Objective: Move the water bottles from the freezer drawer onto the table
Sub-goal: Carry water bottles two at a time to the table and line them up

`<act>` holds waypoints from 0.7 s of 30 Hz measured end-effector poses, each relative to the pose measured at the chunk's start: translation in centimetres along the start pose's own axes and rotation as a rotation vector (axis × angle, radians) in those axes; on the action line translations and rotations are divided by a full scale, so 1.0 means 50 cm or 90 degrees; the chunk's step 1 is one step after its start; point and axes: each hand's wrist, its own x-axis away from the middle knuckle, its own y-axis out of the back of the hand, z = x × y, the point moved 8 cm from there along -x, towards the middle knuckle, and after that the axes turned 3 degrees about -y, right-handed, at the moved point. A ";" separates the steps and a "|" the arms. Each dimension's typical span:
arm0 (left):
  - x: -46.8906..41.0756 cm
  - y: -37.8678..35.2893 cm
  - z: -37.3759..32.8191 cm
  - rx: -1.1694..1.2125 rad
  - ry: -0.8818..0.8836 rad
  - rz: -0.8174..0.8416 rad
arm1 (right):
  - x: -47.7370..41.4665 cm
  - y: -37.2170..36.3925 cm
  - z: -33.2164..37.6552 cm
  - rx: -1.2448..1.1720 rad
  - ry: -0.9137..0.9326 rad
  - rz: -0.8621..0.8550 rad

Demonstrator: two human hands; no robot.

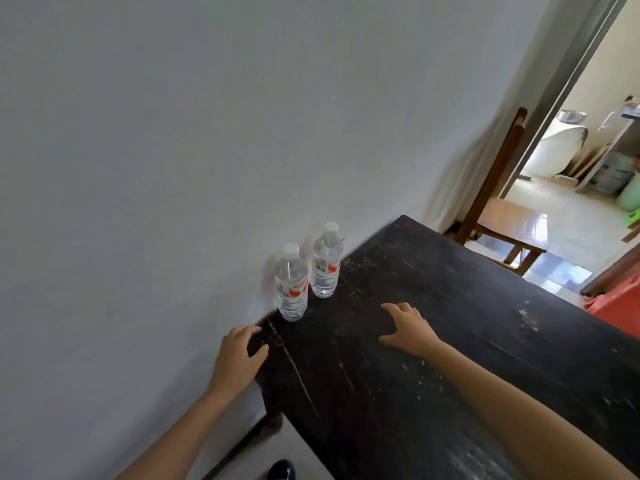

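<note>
Two clear water bottles with white caps and red-and-white labels stand upright on the dark wooden table (433,341), close to the wall. The nearer bottle (291,284) is at the table's left edge and the farther bottle (326,262) stands just behind it. My left hand (237,355) hovers at the table's left edge, a little below the nearer bottle, fingers curled and apart, holding nothing. My right hand (407,329) is over the tabletop to the right of the bottles, fingers spread, empty. No freezer drawer is in view.
A white wall (173,150) runs along the table's left side. A wooden chair (502,216) stands past the table's far end by a doorway into another room. An orange object (620,303) lies at the right edge. A dark shoe (282,470) shows below.
</note>
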 end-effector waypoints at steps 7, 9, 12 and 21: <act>0.016 0.057 -0.022 -0.089 -0.108 0.033 | 0.100 0.002 0.026 0.050 -0.008 -0.069; 0.009 0.068 -0.042 -0.085 -0.168 0.048 | 0.144 0.013 0.029 0.058 -0.034 -0.117; -0.006 0.077 -0.047 -0.086 -0.210 0.052 | 0.197 0.024 0.021 0.045 -0.077 -0.171; 0.043 0.083 -0.067 -0.005 -0.345 0.171 | 0.483 -0.100 0.093 -0.030 -0.293 -0.250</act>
